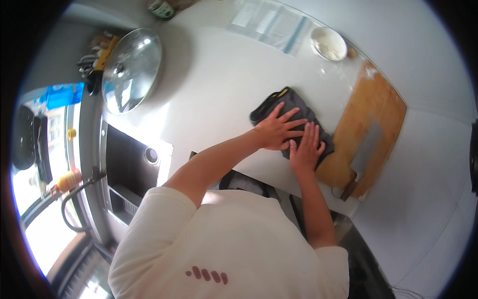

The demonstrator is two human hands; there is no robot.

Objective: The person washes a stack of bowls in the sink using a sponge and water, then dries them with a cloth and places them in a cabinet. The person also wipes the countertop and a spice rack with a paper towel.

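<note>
A dark grey folded cloth [295,102] lies on the white countertop, with a black edge and a small yellow patch at its far left corner. My left hand [280,130] rests flat on the cloth, fingers spread. Beside it my right hand [306,152] presses on the cloth's near right part, fingers stretched out and close together. The two hands nearly touch. Right of the cloth is a wooden cutting board [378,99], and its left edge meets the cloth's near corner. On that board lies a cleaver [367,147] with a brown handle.
A white bowl [328,44] of pale powder stands at the far right, near clear zip bags [271,24]. Some white powder dusts the counter and board. At left, a large glass lid [132,70] leans upright. A steel sink [130,154] and a faucet [74,199] lie below it.
</note>
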